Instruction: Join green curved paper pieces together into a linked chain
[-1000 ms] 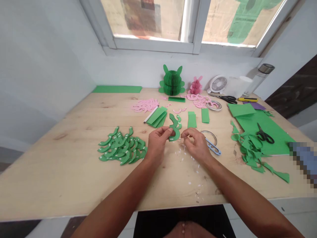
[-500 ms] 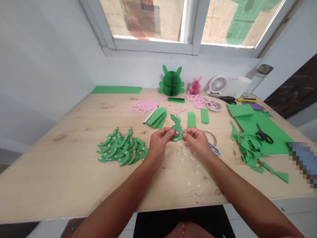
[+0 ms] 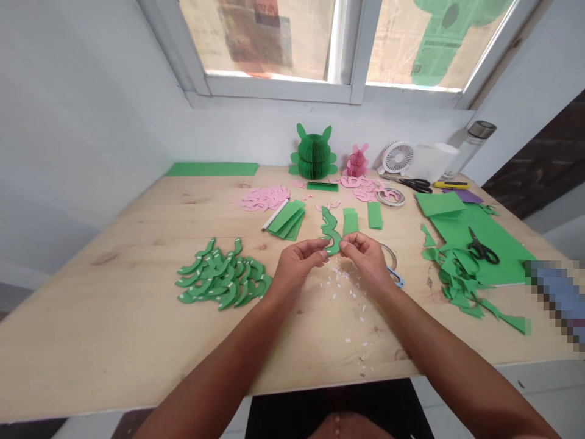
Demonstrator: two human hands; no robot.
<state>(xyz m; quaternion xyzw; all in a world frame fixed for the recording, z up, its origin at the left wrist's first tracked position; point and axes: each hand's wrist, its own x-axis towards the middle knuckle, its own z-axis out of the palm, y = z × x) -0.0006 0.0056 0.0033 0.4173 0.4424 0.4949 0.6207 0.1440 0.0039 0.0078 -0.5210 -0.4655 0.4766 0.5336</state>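
Between my hands, above the middle of the table, is a wavy green paper cutout [image 3: 329,227]. My left hand [image 3: 299,263] pinches its lower left edge between thumb and fingers. My right hand [image 3: 364,256] has its fingertips closed on the lower right edge. Left of my left hand lies a pile of curved green paper pieces [image 3: 223,274], many with small white strips on them. Tiny white paper scraps [image 3: 340,277] are scattered on the wood beneath my hands. Next to my right hand, partly covered by it, are a tape roll [image 3: 389,256] and a light-blue cutter [image 3: 397,278].
Black scissors [image 3: 482,247] rest on green sheets [image 3: 503,235] at the right, beside green offcuts [image 3: 457,274]. Folded green paper [image 3: 287,221], pink cutouts [image 3: 265,198] and a tape roll [image 3: 391,196] lie farther back. A green paper figure [image 3: 314,155] and small fan [image 3: 397,158] stand by the wall.
The green cutout has turned slightly and its layers look more closely lined up. My left fingers have shifted along its lower edge. The whole view has moved a little.
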